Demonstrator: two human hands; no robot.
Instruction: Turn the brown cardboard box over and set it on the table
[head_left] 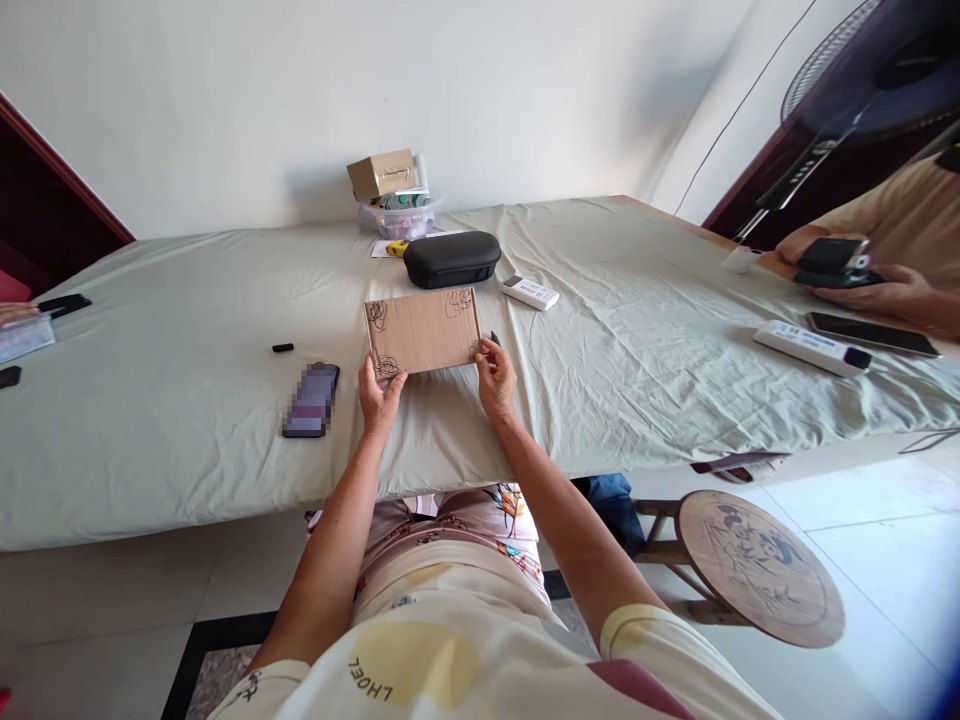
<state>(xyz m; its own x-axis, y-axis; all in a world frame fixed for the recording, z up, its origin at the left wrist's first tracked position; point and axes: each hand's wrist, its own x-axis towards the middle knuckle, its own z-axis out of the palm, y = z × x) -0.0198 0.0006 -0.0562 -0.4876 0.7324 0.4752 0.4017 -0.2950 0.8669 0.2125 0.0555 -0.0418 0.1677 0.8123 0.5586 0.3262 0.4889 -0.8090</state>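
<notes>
A flat brown cardboard box [424,330] is held tilted up above the cloth-covered table in front of me. Black scribbled loops mark its corners; the one at the lower right is partly covered by my fingers. My left hand [380,393] grips the lower left corner, thumb on the front. At the lower right edge, my right hand [495,378] is closed on the box, and a dark pen-like tip [493,338] sticks out by its fingers. To the left lie a small black cap-like piece [283,348] and a phone [310,400] with its screen lit and blurred.
Behind the box are a black zip case [452,258], a white device [529,292] and a plastic basket [401,215] topped by a small carton [381,174]. Another person's hands [862,285] hold a dark object at right, near a second white device [811,347]. A wooden stool [761,568] stands below.
</notes>
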